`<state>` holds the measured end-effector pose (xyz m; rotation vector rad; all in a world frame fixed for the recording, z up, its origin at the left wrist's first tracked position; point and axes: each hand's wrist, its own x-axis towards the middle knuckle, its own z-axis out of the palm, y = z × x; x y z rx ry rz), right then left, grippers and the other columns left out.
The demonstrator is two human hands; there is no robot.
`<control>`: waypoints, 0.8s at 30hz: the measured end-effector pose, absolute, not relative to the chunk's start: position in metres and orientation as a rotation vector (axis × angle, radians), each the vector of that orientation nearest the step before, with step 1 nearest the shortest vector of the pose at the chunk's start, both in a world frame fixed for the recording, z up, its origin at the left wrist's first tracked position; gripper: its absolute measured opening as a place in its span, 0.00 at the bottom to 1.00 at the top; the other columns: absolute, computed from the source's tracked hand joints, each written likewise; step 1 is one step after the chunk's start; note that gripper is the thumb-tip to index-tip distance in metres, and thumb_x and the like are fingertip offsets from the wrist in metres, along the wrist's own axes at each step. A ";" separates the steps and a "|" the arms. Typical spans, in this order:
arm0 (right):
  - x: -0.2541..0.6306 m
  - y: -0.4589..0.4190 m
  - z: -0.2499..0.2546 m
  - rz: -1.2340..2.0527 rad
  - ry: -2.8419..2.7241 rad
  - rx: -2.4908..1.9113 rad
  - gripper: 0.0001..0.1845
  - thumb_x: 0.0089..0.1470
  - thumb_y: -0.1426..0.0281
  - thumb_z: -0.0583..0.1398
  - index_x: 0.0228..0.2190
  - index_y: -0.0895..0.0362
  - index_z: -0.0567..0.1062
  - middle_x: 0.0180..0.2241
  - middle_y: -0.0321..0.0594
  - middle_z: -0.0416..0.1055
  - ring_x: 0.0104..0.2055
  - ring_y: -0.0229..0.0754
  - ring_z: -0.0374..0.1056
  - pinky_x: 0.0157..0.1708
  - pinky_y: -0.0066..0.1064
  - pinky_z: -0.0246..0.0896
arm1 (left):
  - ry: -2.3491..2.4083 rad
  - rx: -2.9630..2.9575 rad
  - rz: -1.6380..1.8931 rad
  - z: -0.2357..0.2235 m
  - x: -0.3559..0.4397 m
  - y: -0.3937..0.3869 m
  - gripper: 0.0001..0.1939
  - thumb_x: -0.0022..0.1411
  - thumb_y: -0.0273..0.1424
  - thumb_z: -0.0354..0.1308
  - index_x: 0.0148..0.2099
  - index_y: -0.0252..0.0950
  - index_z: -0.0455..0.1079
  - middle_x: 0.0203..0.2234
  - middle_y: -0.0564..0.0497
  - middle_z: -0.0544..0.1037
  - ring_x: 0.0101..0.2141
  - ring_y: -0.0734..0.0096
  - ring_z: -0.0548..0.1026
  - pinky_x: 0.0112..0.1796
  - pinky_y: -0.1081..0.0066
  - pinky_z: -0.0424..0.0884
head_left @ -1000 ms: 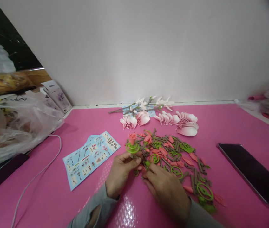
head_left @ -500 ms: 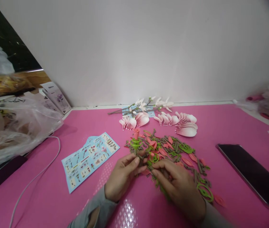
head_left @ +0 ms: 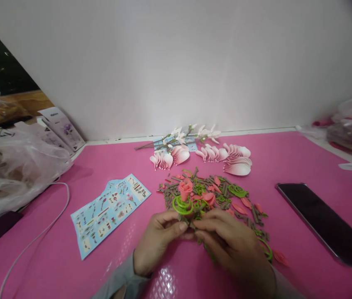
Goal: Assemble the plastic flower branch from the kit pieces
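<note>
My left hand (head_left: 157, 241) is closed on the lower part of a toy flower (head_left: 185, 190). The flower stands upright, with a coral rose-like bloom above bright green rings (head_left: 182, 205) and a brown stem part mostly hidden by my fingers. At the base of the flower, my right hand (head_left: 235, 245) pinches with its fingertips meeting the left ones. A small brown piece seems to sit between the two hands, and I cannot tell exactly what it is. Just behind spreads a pile of brown stem pieces (head_left: 171, 195), coral petals (head_left: 240, 207) and green rings (head_left: 237, 191).
Blue instruction sheets (head_left: 110, 216) lie at the left, near a white cable (head_left: 45, 230) and a plastic bag (head_left: 23, 166). A phone (head_left: 322, 224) rests at the right. Pink petal stacks (head_left: 238, 166) and white-blossomed branches (head_left: 179, 137) lie near the wall.
The flower has tilted so its bloom and rings show more from above, and it sits slightly lower and nearer. Both hands stay together at its base. The whole view has shifted slightly.
</note>
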<state>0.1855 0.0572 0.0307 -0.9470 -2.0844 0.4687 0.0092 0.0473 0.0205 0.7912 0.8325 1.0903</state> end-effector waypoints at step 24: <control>0.184 0.053 0.030 0.410 -2.019 -0.933 0.08 0.54 0.75 0.59 0.32 0.53 0.77 0.30 0.33 0.74 0.31 0.31 0.72 0.33 0.20 0.63 | 0.941 1.020 1.150 0.023 0.012 0.045 0.07 0.57 0.25 0.61 0.28 0.35 0.79 0.26 0.51 0.78 0.29 0.73 0.73 0.34 0.74 0.72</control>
